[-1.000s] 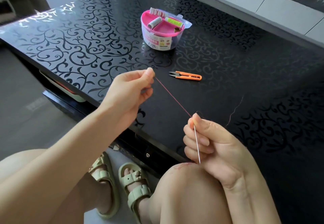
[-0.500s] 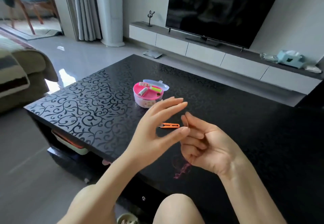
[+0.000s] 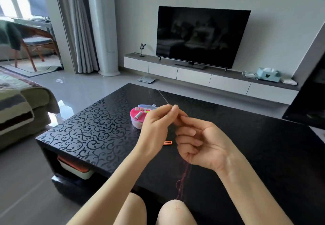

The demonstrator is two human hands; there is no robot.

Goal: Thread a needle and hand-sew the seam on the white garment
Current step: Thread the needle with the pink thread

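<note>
Two fingertips of left hand pinch needle; right hand, touching it, grips hanging red thread.

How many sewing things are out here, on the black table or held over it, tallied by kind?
needle: 1
red thread: 1
pink sewing box: 1
orange snips: 1
Total: 4

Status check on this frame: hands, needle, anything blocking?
Left hand pinches needle, pointing up. Right hand curled on red thread, hanging toward knee. No white garment in view.
</note>
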